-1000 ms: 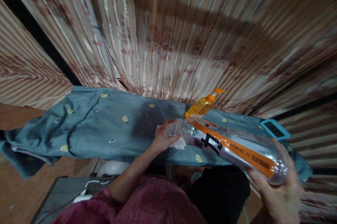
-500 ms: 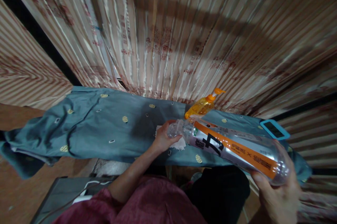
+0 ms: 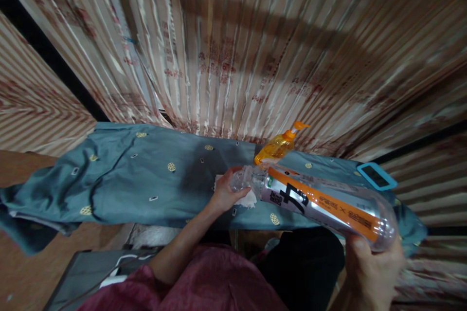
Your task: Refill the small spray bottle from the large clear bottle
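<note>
Striped curtains (image 3: 233, 48) backed a cloth-covered tabletop (image 3: 146, 179). Right hand (image 3: 375, 277) gripped the base of the tipped clear bottle (image 3: 321, 201); left hand (image 3: 226, 192) curled around its neck over a white tissue (image 3: 248, 199). Pouring apparently under way; tissue's wetness could not be told.

The left hand (image 3: 225, 193) covers most of the white tissue (image 3: 247, 199) and hides the mouth of the clear plastic bottle (image 3: 321, 201), so whether a cap is on cannot be told. The right hand (image 3: 372, 274) is cut off by the bottom edge, and the bottle label's small print is unreadable.
</note>
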The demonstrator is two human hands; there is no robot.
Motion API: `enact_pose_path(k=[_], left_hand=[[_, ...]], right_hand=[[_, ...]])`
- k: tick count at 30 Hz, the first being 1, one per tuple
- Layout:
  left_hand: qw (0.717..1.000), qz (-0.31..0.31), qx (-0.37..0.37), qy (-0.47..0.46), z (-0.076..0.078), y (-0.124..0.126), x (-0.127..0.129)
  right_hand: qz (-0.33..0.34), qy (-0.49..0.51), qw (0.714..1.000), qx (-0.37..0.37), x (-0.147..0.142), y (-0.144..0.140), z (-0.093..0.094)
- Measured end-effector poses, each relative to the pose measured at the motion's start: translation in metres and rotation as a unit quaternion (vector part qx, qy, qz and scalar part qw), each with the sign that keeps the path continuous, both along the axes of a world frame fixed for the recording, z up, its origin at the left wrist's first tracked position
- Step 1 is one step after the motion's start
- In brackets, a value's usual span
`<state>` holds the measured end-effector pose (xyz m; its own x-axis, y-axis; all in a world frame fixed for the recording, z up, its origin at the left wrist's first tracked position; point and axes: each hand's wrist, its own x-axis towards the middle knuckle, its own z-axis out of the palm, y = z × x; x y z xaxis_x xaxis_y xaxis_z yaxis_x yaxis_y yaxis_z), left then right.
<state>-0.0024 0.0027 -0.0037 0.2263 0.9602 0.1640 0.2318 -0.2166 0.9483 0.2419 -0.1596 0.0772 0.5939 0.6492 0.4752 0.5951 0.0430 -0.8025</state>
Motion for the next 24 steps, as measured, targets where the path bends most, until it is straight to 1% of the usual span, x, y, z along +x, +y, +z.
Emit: enact_pose_path(k=[3,6,13,16,18,21,24], left_hand=[[1.0,0.0,-0.01,0.002,0.001,0.0,-0.001],[1.0,0.004,-0.015,0.005,0.002,0.0,-0.002],[1.0,-0.003,-0.008,-0.009,0.002,0.001,-0.002],[1.0,-0.003,-0.015,-0.008,0.001,0.001,-0.002],[1.0,-0.004,-0.018,-0.006,0.001,0.001,-0.002],[1.0,-0.005,-0.017,-0.006,0.001,0.001,-0.002],[1.0,0.001,-0.008,-0.007,0.001,0.002,-0.002]], right_hand=[[-0.06,0.033,0.998,0.007,-0.004,0.003,0.002],[-0.067,0.017,0.998,-0.001,-0.006,0.004,0.003],[-0.031,0.029,0.998,0.038,-0.018,0.011,0.006],[-0.023,0.06,0.997,0.044,-0.022,0.013,0.006],[-0.021,0.074,0.996,0.048,-0.022,0.013,0.005],[-0.024,0.066,0.996,0.056,-0.02,0.014,0.003],[-0.007,0.065,0.996,0.061,-0.017,0.014,0.0]])
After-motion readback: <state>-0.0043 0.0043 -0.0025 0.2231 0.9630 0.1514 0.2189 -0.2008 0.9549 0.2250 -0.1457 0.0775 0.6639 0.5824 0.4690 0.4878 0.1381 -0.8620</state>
